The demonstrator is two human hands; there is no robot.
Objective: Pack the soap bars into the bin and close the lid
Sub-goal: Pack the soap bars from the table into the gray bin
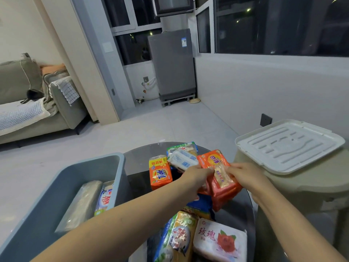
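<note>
A blue-grey bin (56, 186) stands at the left with two wrapped soap bars (98, 199) lying inside. On the round dark glass table (139, 159) lie several packed soap bars: an orange Tide pack (160, 173), a white bar (182, 160), a green-white pack (182, 147), a yellow pack (179, 237) and a white rose-printed bar (221, 241). My left hand (196, 176) and my right hand (243, 175) both grip an orange multi-bar soap pack (221, 178) above the table. The white lid (289, 146) rests on a beige stool at the right.
The beige stool (302, 195) stands close to the table's right side. A sofa (34, 103) is at the far left, a grey washing machine (172, 65) at the back. Pale tiled floor (151, 125) lies beyond the table.
</note>
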